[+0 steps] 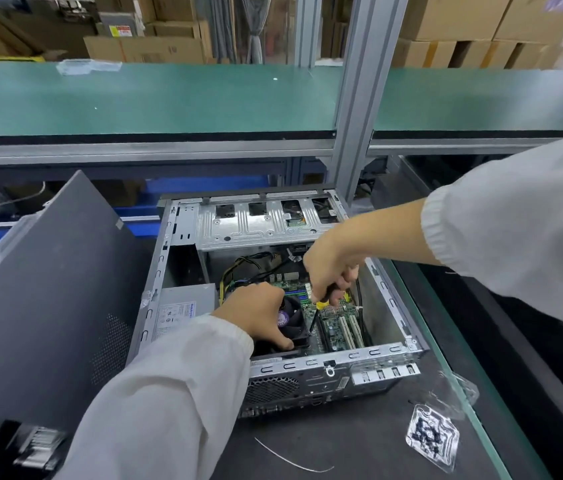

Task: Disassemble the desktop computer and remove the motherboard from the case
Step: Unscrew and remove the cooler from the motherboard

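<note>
An open desktop case [359, 356] lies on its side on the dark work mat. Inside it sits the green motherboard [339, 323] with white slots and a black CPU cooler fan [292, 318]. My left hand [256, 311] grips the fan from the left, thumb curled round its near edge. My right hand [332, 265] holds a screwdriver [318, 308] with a black and yellow handle, its shaft pointing down at the fan's right corner. A silver power supply [183, 306] fills the case's left side. Black and yellow cables [238, 268] run along the board's far edge.
The removed grey side panel [48, 289] leans at the left of the case. A clear bag holding small dark parts [430, 434] lies on the mat at the right front. A metal drive cage [259, 220] spans the case's far end. An aluminium post [359, 116] and green shelf stand behind.
</note>
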A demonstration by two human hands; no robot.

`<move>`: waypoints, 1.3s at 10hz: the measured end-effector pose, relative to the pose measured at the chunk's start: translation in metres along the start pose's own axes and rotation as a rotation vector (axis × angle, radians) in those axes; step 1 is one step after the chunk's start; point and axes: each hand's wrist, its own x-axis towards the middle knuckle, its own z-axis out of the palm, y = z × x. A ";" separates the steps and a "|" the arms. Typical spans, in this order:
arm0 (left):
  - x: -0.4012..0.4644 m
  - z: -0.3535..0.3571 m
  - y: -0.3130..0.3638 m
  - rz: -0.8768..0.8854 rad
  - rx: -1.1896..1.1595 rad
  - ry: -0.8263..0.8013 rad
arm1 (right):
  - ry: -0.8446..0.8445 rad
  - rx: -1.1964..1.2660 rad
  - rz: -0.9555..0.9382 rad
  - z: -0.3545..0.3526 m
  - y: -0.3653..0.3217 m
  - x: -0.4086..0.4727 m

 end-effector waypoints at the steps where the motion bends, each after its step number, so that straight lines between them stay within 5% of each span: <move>1: 0.001 -0.002 0.001 0.017 -0.009 -0.025 | 0.584 -1.167 -0.470 0.027 -0.009 -0.014; 2: 0.000 -0.004 0.003 0.025 0.007 -0.049 | 0.716 -1.676 -0.688 0.040 -0.013 -0.027; 3: -0.002 -0.006 0.002 0.009 0.000 -0.038 | 0.581 -1.147 -0.454 0.029 -0.015 -0.027; 4: -0.003 -0.006 0.003 -0.002 -0.008 -0.032 | 0.083 -0.098 -0.012 0.004 -0.014 -0.017; 5: -0.004 -0.007 0.003 0.000 -0.022 -0.024 | -0.210 0.372 0.200 -0.010 -0.012 -0.005; 7: -0.003 -0.008 0.002 0.030 -0.014 -0.036 | 0.627 -1.415 -0.510 0.033 -0.016 -0.022; 10: -0.005 -0.007 0.001 0.024 -0.064 -0.002 | 0.562 -1.269 -0.401 0.020 -0.024 -0.031; 12: -0.007 -0.010 0.003 0.010 -0.105 -0.054 | 0.556 -0.673 -0.220 -0.019 -0.006 -0.042; 13: -0.012 -0.024 -0.001 -0.008 -0.157 -0.148 | 0.568 -0.417 -0.306 -0.025 0.005 -0.038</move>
